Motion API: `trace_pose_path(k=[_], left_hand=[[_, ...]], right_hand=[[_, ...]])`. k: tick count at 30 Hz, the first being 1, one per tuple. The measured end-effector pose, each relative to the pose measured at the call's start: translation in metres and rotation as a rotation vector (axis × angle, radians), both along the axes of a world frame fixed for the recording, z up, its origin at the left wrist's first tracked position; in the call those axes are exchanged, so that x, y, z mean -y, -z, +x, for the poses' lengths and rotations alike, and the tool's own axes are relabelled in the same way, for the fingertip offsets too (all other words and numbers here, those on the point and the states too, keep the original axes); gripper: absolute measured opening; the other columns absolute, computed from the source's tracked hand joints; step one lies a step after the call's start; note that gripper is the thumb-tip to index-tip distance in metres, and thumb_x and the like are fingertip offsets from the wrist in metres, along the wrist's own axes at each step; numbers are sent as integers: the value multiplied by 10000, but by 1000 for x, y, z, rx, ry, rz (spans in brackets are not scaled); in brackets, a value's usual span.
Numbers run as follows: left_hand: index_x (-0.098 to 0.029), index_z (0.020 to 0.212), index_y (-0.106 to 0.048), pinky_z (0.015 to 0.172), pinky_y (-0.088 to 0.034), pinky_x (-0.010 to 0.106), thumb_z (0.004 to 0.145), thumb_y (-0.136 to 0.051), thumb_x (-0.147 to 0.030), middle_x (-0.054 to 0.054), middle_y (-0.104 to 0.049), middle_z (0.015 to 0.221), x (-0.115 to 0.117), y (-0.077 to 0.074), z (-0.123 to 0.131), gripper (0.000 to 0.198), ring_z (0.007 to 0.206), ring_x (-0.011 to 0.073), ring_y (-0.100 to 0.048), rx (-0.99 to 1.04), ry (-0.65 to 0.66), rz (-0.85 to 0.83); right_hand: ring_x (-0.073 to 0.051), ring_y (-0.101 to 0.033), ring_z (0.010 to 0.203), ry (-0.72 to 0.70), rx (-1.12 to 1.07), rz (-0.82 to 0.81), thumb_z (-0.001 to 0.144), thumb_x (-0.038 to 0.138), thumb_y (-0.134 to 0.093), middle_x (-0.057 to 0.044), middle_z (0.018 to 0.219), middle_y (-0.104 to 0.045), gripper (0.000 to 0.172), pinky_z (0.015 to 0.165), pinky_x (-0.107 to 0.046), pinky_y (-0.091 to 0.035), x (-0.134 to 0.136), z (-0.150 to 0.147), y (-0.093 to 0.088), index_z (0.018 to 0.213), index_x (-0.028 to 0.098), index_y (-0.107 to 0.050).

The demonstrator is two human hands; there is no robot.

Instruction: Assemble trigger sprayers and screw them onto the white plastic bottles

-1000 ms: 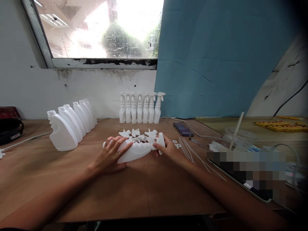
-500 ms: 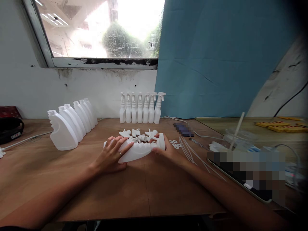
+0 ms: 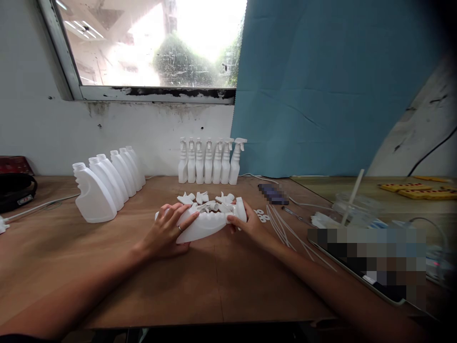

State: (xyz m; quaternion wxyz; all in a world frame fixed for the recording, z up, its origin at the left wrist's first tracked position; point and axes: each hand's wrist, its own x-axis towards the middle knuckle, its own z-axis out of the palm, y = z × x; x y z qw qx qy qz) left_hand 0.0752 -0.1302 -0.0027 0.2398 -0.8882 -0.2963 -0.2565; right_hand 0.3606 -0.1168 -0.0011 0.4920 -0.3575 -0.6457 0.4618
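A white plastic spray bottle (image 3: 202, 228) lies on its side above the table, its neck pointing right. My left hand (image 3: 169, 224) is wrapped around the body, with a ring on one finger. At the neck end, my right hand (image 3: 246, 221) grips the white trigger sprayer head (image 3: 241, 209) fitted there; its far fingers are partly hidden. Just behind the bottle lie several loose white trigger heads (image 3: 224, 197). To the right of my right hand are small white rings (image 3: 262, 216) and thin white tubes (image 3: 280, 228).
Several open bottles without heads (image 3: 96, 195) stand in a row at left. Bottles with trigger heads (image 3: 208, 164) line the wall. At right are a phone (image 3: 273, 194), a pen (image 3: 294, 213), a cup with a straw (image 3: 352, 200) and a blurred-out tablet-like device (image 3: 367, 267).
My right hand's fingers have shifted a little around the trigger head, which has turned slightly at the neck. My left hand keeps the bottle in the same place.
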Motion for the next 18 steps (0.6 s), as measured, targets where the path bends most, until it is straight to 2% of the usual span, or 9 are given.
trace_pose_path(k=[3, 7, 10, 13, 18], left_hand=[[-214, 1452, -361, 998, -303, 552, 743, -609, -330, 189, -425, 1385, -1, 1, -1, 761, 1225, 383, -412, -3, -3, 14], [-217, 1446, -370, 1000, -305, 550, 736, -611, -324, 182, -428, 1386, -3, 1, -2, 758, 1223, 378, -416, 1, 3, 13], [-213, 1442, -373, 1002, -308, 547, 733, -615, -338, 185, -429, 1381, -1, 1, -1, 760, 1221, 374, -421, 0, 15, 10], [-207, 1444, -368, 1012, -298, 555, 737, -624, -362, 194, -428, 1377, 3, 3, 0, 768, 1230, 377, -415, -9, 19, 22], [-208, 1446, -359, 1000, -294, 575, 752, -622, -332, 205, -445, 1356, 4, 4, 0, 753, 1224, 385, -424, -5, 22, 82]], right_hand=[[-153, -553, 534, -27, -69, -75, 734, 395, -752, 8, 672, -634, 448, 504, -271, -430, -1, -3, 3, 1031, 202, -478], [-146, -543, 575, -51, -70, -177, 730, 383, -748, -38, 672, -630, 307, 506, -258, -404, -3, -2, 7, 833, 133, -602], [-113, -472, 501, 69, -13, -142, 722, 413, -746, -4, 574, -577, 314, 467, -240, -339, -4, 0, 11, 718, 138, -596], [-101, -437, 480, 172, 1, -130, 690, 452, -761, 13, 559, -549, 353, 452, -235, -313, -6, 0, 18, 672, 150, -579], [-102, -433, 518, 160, -88, -168, 681, 444, -773, 15, 625, -549, 342, 457, -231, -324, -9, 0, 25, 701, 154, -593]])
